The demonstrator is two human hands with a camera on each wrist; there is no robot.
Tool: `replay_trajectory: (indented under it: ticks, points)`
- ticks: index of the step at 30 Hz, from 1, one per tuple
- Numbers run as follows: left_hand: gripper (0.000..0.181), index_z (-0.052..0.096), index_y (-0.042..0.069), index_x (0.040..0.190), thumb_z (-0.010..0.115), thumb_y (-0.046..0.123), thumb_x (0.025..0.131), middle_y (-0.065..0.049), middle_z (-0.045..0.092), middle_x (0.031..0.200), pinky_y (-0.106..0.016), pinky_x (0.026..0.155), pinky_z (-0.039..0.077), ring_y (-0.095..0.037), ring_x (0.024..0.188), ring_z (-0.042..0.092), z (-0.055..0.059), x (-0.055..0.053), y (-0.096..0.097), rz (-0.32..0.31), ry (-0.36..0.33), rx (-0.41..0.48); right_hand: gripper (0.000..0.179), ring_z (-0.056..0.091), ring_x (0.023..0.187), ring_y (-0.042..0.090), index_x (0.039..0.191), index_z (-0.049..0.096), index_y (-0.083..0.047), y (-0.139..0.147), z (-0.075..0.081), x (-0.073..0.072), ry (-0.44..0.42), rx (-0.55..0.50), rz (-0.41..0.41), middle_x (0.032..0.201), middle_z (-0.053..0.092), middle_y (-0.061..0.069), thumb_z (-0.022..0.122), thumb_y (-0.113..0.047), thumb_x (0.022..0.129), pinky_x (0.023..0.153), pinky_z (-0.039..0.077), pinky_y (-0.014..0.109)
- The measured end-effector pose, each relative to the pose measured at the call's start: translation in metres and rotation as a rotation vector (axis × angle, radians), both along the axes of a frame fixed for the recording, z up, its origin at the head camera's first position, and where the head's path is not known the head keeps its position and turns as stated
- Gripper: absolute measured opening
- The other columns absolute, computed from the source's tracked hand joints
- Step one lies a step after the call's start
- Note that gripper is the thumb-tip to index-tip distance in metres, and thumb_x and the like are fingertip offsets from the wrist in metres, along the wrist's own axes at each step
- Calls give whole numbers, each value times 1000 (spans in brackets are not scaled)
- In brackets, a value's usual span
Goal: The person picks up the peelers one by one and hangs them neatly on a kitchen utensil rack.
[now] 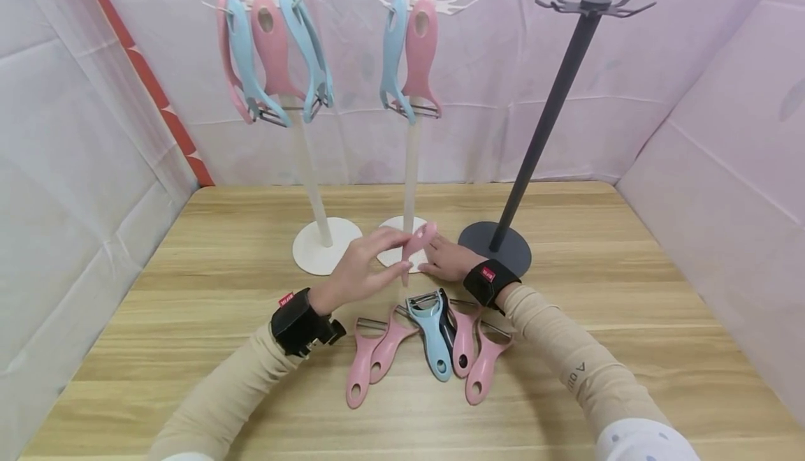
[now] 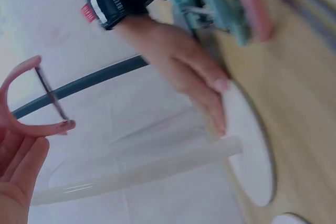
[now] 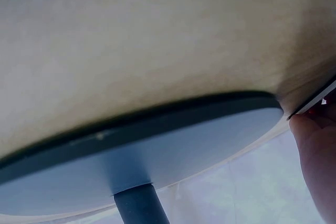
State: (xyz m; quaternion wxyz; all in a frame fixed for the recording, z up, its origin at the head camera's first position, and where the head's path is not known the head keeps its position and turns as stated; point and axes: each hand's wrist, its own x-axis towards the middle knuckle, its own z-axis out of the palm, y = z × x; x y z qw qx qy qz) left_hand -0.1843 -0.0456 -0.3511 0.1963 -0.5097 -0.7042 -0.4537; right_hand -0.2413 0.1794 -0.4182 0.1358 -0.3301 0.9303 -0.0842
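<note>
Pale lettering is being shown on a small red tag [image 1: 488,274] on the right black wrist strap [image 1: 499,285], though it is too small to be read. Dark letters, an "A" among them, are being displayed on the beige right sleeve [image 1: 566,349]; the rest cannot be told.

At the centre of the frame, a pink peeler [image 1: 420,239] is being pinched between the thumb and fingers of the left hand [image 1: 361,265], its holed handle end being pointed upward. The white base [image 2: 252,166] of the middle stand [image 1: 411,161] is being touched by the right hand [image 1: 454,260], its fingers being kept fairly straight.

A blue peeler [image 1: 393,49] and a pink one are being held on the middle stand's hooks at upper centre. Pink and blue peelers are being borne by the white left stand [image 1: 305,167] at upper left. A black stand [image 1: 547,122] is being seen at upper right.

At lower centre, pink peelers [image 1: 360,367], a blue one [image 1: 434,339] and a partly covered black one [image 1: 447,318] are being supported by the wooden bench [image 1: 207,293].
</note>
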Motion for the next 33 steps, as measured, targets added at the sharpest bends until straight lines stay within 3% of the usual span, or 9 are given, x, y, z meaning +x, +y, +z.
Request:
replay_trajectory:
  ticks: [8, 15, 19, 23, 27, 32, 33]
  points:
    - [32, 60, -10, 106, 66, 11, 83, -19, 63, 100, -31, 82, 50, -27, 92, 61, 17, -6, 0, 78, 79, 178, 68, 7, 135, 39, 138, 18, 14, 1, -5, -4, 42, 56, 32, 145, 10, 30, 42, -34, 96, 109, 14, 43]
    - [34, 59, -13, 106, 67, -4, 74, -21, 64, 94, -32, 79, 51, -28, 85, 63, 41, -15, -1, 166, 84, 335, 68, 7, 135, 38, 138, 19, 14, 0, -2, -2, 39, 61, 15, 146, 10, 29, 42, -34, 96, 109, 15, 43]
    - [37, 56, -15, 111, 65, -9, 75, -24, 63, 91, -33, 77, 52, -29, 80, 63, 61, -22, -2, 197, 39, 446, 69, 6, 136, 37, 139, 17, 13, -1, 0, -2, 26, 74, 2, 146, 9, 28, 42, -35, 96, 109, 14, 42]
    - [38, 55, -15, 113, 63, -10, 77, -27, 62, 87, -33, 75, 53, -20, 78, 63, 82, -31, -2, 248, -25, 535, 69, 5, 136, 36, 139, 17, 12, 0, -2, -3, 20, 78, -5, 147, 8, 27, 42, -36, 96, 109, 14, 42]
    - [35, 57, -12, 114, 62, -6, 80, -26, 63, 87, -32, 75, 52, -15, 77, 62, 100, -36, -1, 315, -79, 548, 71, 6, 136, 36, 139, 18, 12, 0, -5, -4, 34, 74, 2, 147, 9, 28, 39, -40, 96, 109, 14, 41]
    - [34, 58, -6, 116, 61, -1, 83, -21, 65, 89, -28, 74, 52, -15, 77, 60, 117, -52, 2, 389, -142, 547, 71, 3, 136, 35, 139, 16, 12, 1, -3, -2, -21, 30, -7, 147, 6, 27, 39, -40, 96, 110, 11, 41]
    - [34, 57, -6, 117, 61, -1, 83, -20, 64, 89, -27, 75, 52, -14, 77, 59, 122, -54, 3, 405, -167, 550, 74, 1, 137, 33, 140, 14, 11, 5, -11, -7, -11, 7, 7, 148, 4, 26, 37, -44, 96, 110, 9, 39]
